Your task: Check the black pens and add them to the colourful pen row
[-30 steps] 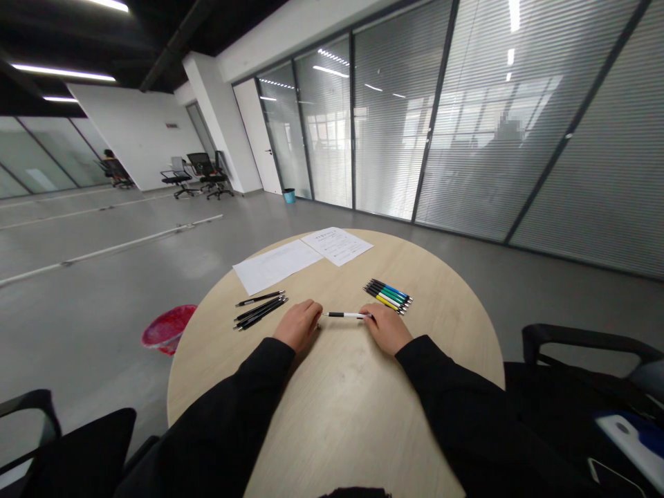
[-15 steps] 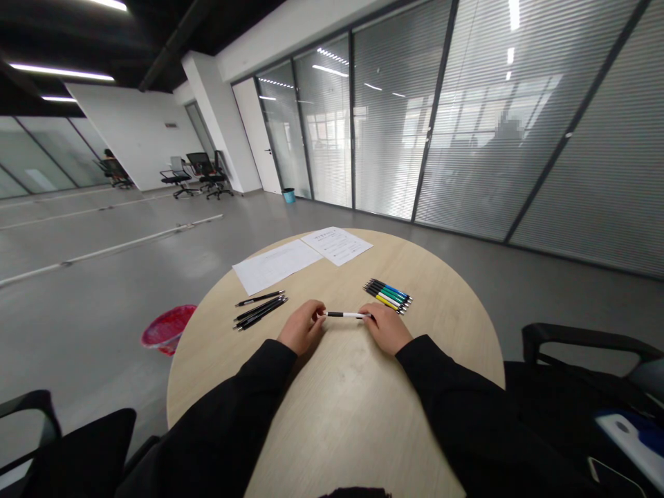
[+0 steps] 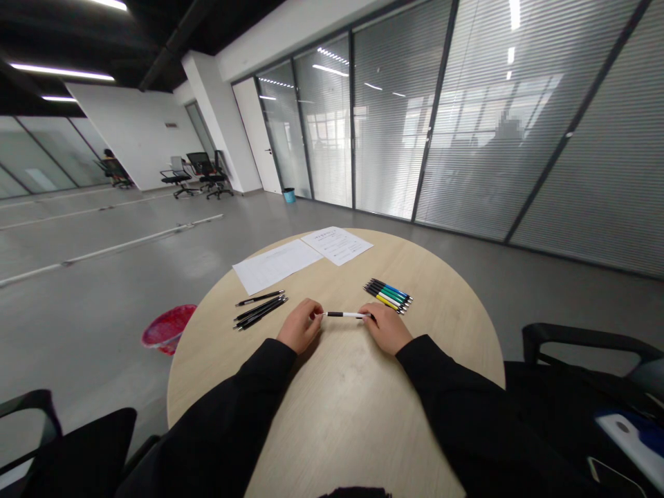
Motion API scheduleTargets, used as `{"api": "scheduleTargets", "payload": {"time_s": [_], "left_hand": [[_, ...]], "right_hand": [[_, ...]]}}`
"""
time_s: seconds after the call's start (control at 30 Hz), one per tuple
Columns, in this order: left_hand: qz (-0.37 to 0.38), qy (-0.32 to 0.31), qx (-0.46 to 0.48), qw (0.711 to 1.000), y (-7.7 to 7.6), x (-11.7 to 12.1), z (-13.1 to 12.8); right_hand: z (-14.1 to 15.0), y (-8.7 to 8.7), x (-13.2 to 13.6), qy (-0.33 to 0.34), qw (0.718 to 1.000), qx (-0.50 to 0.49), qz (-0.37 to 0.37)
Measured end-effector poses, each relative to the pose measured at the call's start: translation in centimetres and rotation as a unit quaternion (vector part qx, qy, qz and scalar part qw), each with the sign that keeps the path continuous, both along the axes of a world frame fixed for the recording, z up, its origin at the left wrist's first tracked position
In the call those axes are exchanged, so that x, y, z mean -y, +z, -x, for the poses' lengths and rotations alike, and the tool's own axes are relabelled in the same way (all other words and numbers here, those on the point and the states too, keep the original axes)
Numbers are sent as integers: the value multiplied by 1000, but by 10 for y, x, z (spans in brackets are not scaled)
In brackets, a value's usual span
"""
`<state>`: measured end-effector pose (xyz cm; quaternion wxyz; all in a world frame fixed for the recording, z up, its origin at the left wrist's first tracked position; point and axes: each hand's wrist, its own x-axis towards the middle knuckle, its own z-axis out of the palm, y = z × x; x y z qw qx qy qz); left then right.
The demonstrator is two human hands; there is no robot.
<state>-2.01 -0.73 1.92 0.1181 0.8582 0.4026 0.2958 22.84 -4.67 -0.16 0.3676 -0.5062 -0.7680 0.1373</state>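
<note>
A white pen with a black grip lies level between my two hands, just above the table. My left hand is closed in a pinch at the pen's left end, its fingertips hiding the very tip. On the other end, my right hand grips the barrel between thumb and fingers. Left of my left hand, several black pens lie side by side, one slightly apart. Just beyond my right hand is a neat row of pens with blue, green, white and yellow barrels.
Two sheets of paper lie toward the far edge of the round wooden table. A red-lined bin stands on the floor at left. Black armchairs flank the table, with a phone on the right one.
My left hand has shifted very slightly left, so a little more of the pen's left end shows. My right hand and the other pens look the same.
</note>
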Motion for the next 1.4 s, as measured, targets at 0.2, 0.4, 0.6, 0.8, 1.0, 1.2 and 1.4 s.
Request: {"api": "scheduleTargets", "payload": {"time_s": [0.2,0.4,0.6,0.8,1.0,1.2,1.4], "left_hand": [[13,-9,2,1000,3,1,-2],[22,-6,10,1000,3,3,-3],[33,-2,15,999,3,3,-3],[31,13,0,999,2,3,0],[21,49,-75,996,-3,-4,5],[-19,79,-150,985,-2,-6,7],[-56,66,-216,972,-1,-4,5]], "right_hand": [[0,1,1,5,1000,-3,0],[0,1,1,6,1000,-4,0],[0,0,0,6,1000,-3,3],[-1,-1,-1,0,1000,-4,4],[-1,-1,-1,-3,1000,-3,7],[-1,-2,-2,-5,1000,-3,8],[0,-1,-1,-11,1000,-2,11]]}}
